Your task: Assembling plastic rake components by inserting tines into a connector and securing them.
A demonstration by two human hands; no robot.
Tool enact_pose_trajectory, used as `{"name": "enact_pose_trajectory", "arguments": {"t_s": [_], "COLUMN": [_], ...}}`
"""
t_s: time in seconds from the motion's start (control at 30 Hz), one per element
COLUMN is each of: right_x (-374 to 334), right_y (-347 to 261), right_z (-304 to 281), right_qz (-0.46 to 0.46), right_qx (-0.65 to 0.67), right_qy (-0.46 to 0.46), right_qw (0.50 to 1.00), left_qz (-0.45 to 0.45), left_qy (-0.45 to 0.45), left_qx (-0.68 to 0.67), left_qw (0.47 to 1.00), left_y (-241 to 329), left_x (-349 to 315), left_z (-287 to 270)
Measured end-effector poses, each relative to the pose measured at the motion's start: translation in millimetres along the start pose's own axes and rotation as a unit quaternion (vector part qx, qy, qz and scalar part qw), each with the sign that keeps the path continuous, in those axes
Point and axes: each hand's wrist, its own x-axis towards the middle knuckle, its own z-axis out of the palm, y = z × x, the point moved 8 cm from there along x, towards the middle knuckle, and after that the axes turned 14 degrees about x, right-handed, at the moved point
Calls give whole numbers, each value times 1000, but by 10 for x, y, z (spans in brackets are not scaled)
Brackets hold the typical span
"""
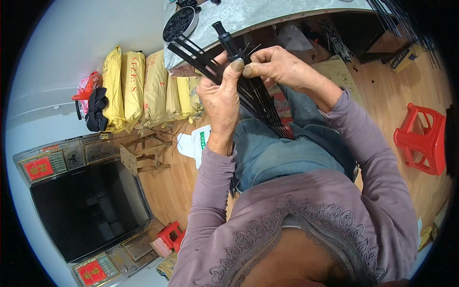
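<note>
Black rods (264,106) are bunched in the left hand (217,100), grip closed round them, near ends over the lap (287,155), presumably for support. Right hand (282,69) is set at the base of the black fitting (230,45), grip narrow; anything pinched can't be told. Small-parts tin (194,24) is placed far left on the bench (239,14), likely for reach.

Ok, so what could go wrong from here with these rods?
Long black rods jut out past the left hand, so one might slip or tangle. Their upper ends look close to the round dish of small black pieces near the table's edge; a swing could perhaps tip it. The right hand works close in, risking a pinch.
</note>
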Motion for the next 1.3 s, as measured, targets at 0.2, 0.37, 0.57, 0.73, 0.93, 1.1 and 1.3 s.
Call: {"name": "enact_pose_trajectory", "arguments": {"t_s": [0.2, 0.37, 0.57, 0.73, 0.93, 1.1, 1.3], "right_x": [-90, -92, -159, -230, -210, -195, -225], "right_y": [-115, -26, -78, -170, -137, -57, -111], "right_z": [53, -17, 55, 130, 126, 105, 222], "right_qz": [4, 16, 23, -3, -10, 15, 9], "right_qx": [-38, -15, 17, 33, -11, 53, 53], "right_qy": [4, -10, -6, 55, 62, 10, 35], "right_qw": [999, 1000, 1000, 998, 998, 998, 998], "left_qz": [-26, -31, -20, -18, -22, -14, -25], "left_qy": [-50, -102, -124, -95, -54, -56, -49], "left_qx": [58, 34, -18, -53, -84, -77, -96], "left_qw": [997, 994, 992, 994, 995, 995, 994], "left_y": [110, 113, 48, -3, -42, 67, 8], "left_x": [46, 72, 68, 81, 82, -18, 3], "left_z": [-26, 45, 68, 19, -21, 0, -19]}}
